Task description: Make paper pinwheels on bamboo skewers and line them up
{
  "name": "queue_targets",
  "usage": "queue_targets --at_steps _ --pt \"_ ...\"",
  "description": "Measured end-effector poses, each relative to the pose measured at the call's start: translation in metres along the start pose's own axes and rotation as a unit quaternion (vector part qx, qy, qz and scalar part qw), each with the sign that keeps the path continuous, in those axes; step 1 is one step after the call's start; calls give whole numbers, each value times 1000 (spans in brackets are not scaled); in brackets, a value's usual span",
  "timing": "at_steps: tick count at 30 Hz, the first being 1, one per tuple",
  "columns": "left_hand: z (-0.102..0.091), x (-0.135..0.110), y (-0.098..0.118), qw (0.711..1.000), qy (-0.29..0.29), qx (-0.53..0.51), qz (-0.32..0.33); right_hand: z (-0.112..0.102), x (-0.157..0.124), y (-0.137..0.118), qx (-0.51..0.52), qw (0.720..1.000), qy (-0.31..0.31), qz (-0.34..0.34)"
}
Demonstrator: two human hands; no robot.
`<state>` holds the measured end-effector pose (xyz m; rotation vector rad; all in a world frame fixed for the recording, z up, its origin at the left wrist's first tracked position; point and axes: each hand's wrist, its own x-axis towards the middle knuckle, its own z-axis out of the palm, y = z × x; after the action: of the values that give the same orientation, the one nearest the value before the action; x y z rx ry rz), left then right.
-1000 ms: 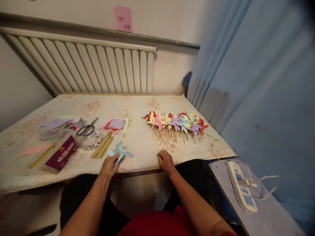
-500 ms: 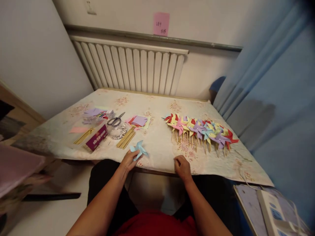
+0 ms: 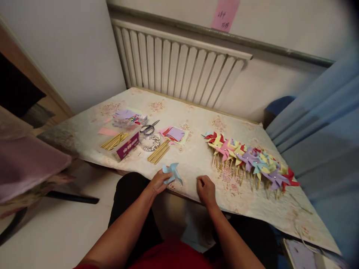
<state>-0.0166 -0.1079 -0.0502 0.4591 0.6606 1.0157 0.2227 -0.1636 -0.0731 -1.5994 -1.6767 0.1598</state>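
A light blue paper pinwheel [image 3: 172,173], folded blades fanned out, rests tilted at the near edge of the table [image 3: 196,155], pinched at its left side by the left hand [image 3: 158,182]

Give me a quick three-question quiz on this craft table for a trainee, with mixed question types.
1. True or false: the left hand holds a paper pinwheel.
2. What colour is it? A) red B) light blue C) yellow
3. Fill in: the row of finished pinwheels lies to the ____ of the right hand.
Key: 1 true; 2 B; 3 right.
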Motion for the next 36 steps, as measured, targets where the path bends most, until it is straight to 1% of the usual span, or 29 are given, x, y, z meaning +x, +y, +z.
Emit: queue_targets --at_steps 4,8,12,15,18,21,25,32,36 --pt "-1 0 -1 1000 -7 -9 -4 26 30 -17 34 999 -36 -22" --pt "-4 -2 -4 1000 -16 -4 -6 56 61 -32 58 996 -68 -29" --pt "-6 -4 -7 999 -42 -6 -30 87 88 -47 74 990 -105 -58" --pt "-5 -5 -6 997 -54 -20 -56 109 104 -56 81 982 -136 -103" --pt "-3 -5 -3 995 -59 -35 -71 124 117 -62 61 970 -170 -164" --pt "-3 -5 -2 994 -72 -33 -73 132 126 -67 17 955 -197 -219" --pt "-6 -3 -6 994 -87 -24 -66 133 134 -75 -39 935 -222 -274" --pt "-9 0 -12 996 -77 -15 -52 132 139 -85 -89 915 -257 -296" --pt "-9 0 -13 995 -86 -15 -49 129 144 -92 -120 892 -285 -330"
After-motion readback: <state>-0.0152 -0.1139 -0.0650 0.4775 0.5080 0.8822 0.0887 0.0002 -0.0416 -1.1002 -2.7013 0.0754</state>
